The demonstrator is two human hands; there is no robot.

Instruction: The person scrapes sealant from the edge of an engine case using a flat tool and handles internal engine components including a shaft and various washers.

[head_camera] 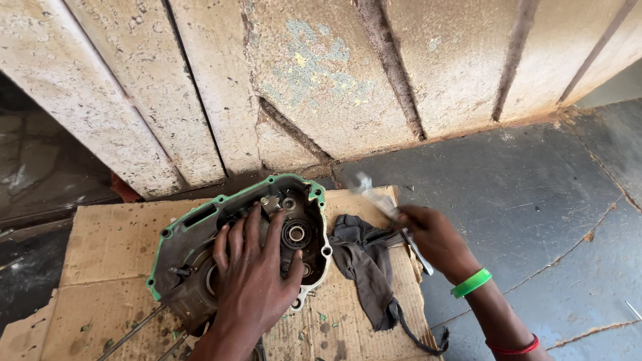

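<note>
While the right hand closes around a metal wrench, the tool's long axis runs diagonally, its head up and left toward the wall and its tail down past the wrist. Left of that grip, beyond a dark rag, lies the engine case with its green gasket rim, resting on cardboard. The left hand presses flat on the case, fingers spread, gripping nothing, and is plainly the nearer hand.

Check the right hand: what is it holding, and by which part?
The right hand grips a metal wrench around its shaft's middle, both ends sticking out.
</note>
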